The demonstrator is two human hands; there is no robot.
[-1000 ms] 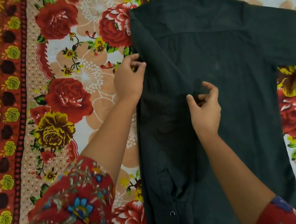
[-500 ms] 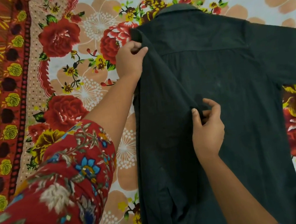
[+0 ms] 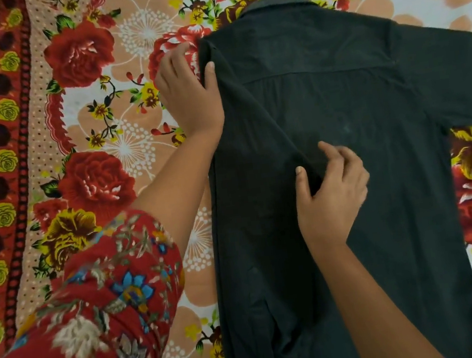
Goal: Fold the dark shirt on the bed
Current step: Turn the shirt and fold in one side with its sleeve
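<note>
At the near edge of the bed, the shirt (image 3: 365,191) is spread back-up on the floral sheet (image 3: 120,128), collar at the far end, its left sleeve already laid in over the back. A fold of that sleeve is pinched between thumb and fingers of the right hand (image 3: 331,193) at mid-back. Farther up, the shoulder edge is pressed by the left hand (image 3: 190,94), thumb over the cloth, fingers spread flat on the sheet. If the pinch is let go too soon, the sleeve could be dragged askew and the fold line left crooked; a wrinkle could be trapped underneath. The other sleeve is seen stretched out to the right, not yet folded. Nothing else is found lying on the sheet in the way.
</note>
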